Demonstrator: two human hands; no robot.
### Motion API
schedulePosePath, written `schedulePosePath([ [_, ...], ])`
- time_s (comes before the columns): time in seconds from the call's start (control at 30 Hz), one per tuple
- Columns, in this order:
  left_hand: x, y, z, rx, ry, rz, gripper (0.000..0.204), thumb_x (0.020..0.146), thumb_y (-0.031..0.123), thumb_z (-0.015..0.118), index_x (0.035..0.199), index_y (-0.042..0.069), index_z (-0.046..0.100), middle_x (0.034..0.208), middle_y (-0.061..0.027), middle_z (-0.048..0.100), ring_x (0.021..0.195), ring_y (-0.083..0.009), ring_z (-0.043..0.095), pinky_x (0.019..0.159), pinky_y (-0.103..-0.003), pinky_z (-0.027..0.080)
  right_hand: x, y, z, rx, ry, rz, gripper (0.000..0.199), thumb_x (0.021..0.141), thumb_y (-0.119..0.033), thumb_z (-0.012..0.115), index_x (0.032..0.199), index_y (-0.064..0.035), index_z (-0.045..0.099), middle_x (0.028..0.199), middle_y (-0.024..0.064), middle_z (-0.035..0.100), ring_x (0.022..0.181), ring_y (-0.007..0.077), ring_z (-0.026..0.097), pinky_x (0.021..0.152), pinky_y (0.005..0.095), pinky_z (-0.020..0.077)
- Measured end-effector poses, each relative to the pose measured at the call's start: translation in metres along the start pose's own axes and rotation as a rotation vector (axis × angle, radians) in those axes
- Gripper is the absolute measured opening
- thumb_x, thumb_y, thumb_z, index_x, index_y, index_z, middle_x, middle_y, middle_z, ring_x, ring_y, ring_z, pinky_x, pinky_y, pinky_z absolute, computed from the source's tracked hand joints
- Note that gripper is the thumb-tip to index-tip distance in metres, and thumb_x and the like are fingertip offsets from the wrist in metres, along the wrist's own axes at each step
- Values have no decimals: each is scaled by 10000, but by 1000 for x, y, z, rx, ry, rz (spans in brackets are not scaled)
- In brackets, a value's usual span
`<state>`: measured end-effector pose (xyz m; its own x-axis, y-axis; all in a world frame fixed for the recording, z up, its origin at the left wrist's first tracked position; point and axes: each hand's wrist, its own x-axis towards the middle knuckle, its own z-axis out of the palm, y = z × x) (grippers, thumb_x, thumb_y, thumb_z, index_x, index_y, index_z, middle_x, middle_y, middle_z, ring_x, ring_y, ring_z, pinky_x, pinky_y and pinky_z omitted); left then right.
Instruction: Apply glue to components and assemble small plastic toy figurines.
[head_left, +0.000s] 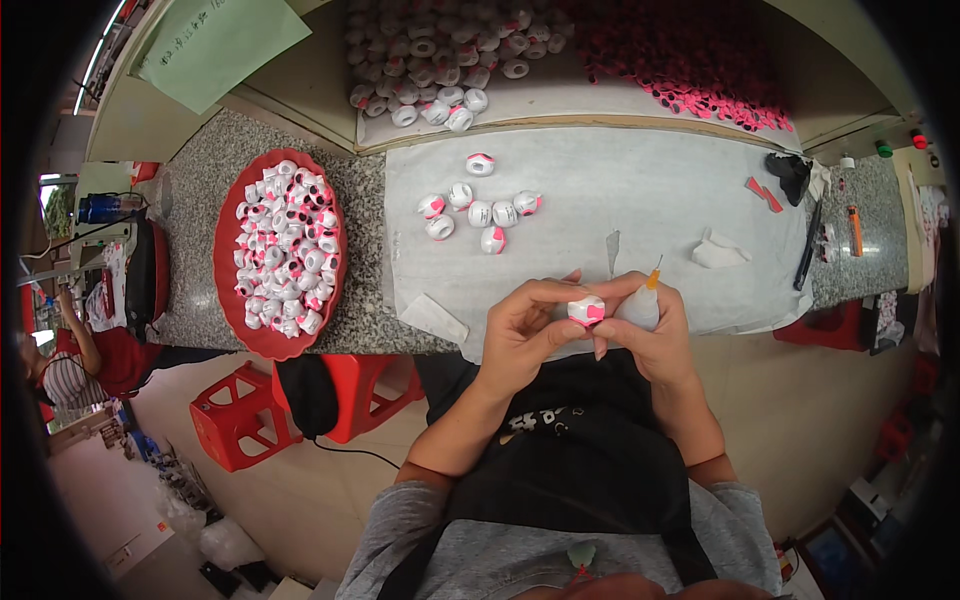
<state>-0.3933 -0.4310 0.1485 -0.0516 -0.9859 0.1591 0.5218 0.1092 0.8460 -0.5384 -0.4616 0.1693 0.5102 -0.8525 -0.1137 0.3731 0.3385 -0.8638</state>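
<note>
Above the near edge of the paper-covered bench, a small round white part with pink patches (586,312) sits between the fingers of both hands. My left hand (522,328) pinches it from the left with thumb and fingers. My right hand (655,335) presses its thumb and fingertips to the right side of it. Tucked in that same right hand is a translucent squeeze bottle (640,308), its orange needle tip pointing up and away. Beyond my hands, several similar white and pink parts (481,213) lie loose on the white paper (610,180).
A red scalloped basin (225,265) full of similar parts stands at left. White parts (460,118) and small pink pieces (700,98) are heaped on the back shelf. Crumpled tissue (720,250), a black pen (808,248) and an orange-handled tool (855,230) lie right. Red stools (240,415) stand below.
</note>
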Motion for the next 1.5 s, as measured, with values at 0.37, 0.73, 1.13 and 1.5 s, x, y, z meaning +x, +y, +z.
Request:
schedulePosePath([
  [0.37,6,3,7,-75,121,-175,241,747,51,542,964,-22,470,874,-91,550,861,-156,514,842,-296,359,3,-5,3,-41,108,24,238,707,14,555,941,36,514,713,95,548,552,113,518,458,206,423],
  [0.73,74,31,-30,1559,-279,306,211,639,60,598,845,51,553,877,-84,532,927,-250,465,843,-361,347,0,-16,-22,-129,323,-117,287,705,-18,498,976,66,459,637,111,510,453,126,454,411,221,377],
  [1.13,114,60,-69,1741,211,511,277,613,35,615,875,21,526,891,-110,507,810,-223,500,652,-308,413,-4,-17,-21,-175,297,-45,304,691,-26,491,985,32,434,725,102,487,458,108,424,400,212,369],
  [1.5,15,17,-8,-251,170,-194,297,725,-32,520,1018,-16,476,980,-74,484,866,-139,492,773,-311,435,-3,-28,3,-249,387,-291,290,698,-37,500,960,17,387,912,127,390,585,165,500,461,242,459],
])
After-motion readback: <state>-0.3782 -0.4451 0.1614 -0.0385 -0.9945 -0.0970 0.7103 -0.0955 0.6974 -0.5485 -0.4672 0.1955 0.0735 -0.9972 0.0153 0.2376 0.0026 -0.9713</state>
